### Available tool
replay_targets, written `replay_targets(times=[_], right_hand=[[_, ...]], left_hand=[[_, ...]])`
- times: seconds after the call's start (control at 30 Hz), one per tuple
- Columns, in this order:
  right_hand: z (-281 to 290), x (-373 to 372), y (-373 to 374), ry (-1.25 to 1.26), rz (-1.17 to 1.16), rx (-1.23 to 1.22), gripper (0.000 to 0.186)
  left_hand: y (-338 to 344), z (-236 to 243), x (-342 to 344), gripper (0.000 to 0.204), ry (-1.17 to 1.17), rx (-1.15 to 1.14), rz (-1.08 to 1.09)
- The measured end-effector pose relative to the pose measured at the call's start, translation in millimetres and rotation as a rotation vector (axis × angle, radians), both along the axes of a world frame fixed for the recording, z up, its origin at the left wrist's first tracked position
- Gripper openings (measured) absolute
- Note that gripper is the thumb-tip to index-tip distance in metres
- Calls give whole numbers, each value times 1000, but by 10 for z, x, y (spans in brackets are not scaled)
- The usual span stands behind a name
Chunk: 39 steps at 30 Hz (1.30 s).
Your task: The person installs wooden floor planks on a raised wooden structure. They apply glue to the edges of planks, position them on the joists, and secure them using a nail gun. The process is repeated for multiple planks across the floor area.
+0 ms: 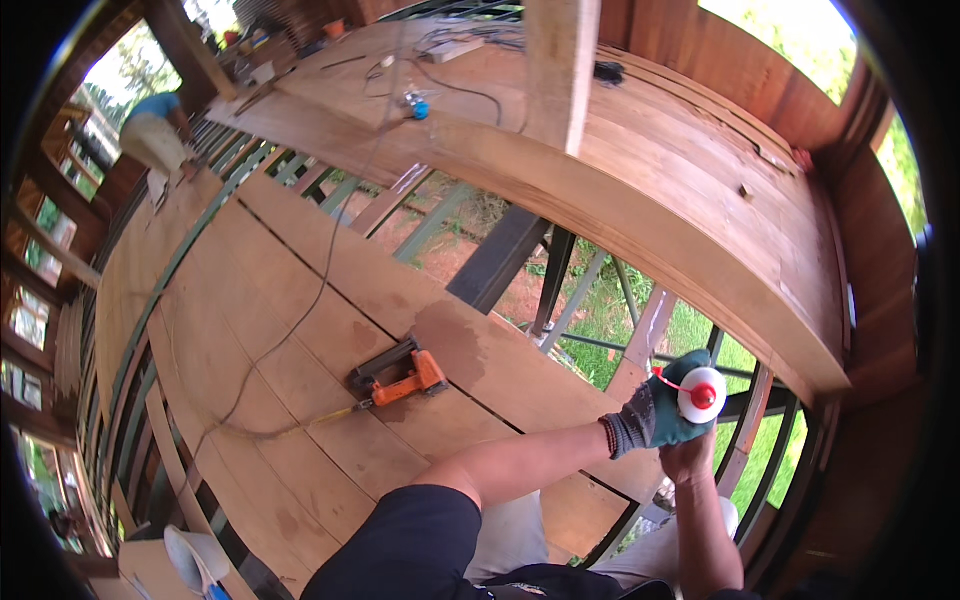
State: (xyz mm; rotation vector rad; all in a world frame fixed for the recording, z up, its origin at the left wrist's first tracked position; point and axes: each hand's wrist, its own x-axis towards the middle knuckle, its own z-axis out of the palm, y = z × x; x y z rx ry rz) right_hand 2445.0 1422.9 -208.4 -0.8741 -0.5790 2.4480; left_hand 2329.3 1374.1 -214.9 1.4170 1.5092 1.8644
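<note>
A white squeeze bottle (697,411) with a red nozzle cap faces me, its red tether sticking out to the left; it looks like a glue bottle. My left hand (668,408), in a teal and grey knit glove, is wrapped round its side. Just below, my bare right hand (690,456) is closed against the lower part of the bottle, most of its fingers hidden. Under the bottle run narrow wooden joists; one joist (640,345) carries a white streak. To the left, an orange and black nail gun (408,379) lies on the floor boards (300,400), joined to a hose.
Open gaps between dark metal beams (500,258) drop to grass and soil. A raised wooden platform (690,190) with a post (558,75) stands beyond. The air hose (290,335) crosses the boards. Another person (155,135) bends over at the far left. A white container (190,560) sits lower left.
</note>
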Motion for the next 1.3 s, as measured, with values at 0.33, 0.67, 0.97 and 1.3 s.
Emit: replay_targets(times=[0.33, 0.67, 0.97, 1.3], right_hand=[[706, 1344, 731, -908, 35, 850, 37], [714, 3525, 1365, -1236, -379, 539, 21], [863, 732, 1991, -947, 60, 1019, 27], [790, -814, 774, -782, 513, 1693, 44]], left_hand=[[-1890, -80, -1472, 54, -248, -154, 499], [-3936, -1289, -2739, 64, -464, -124, 1297], [-4951, -1746, -2868, 57, -406, -278, 1712], [-5363, -2392, -3314, 57, -702, -140, 1778]])
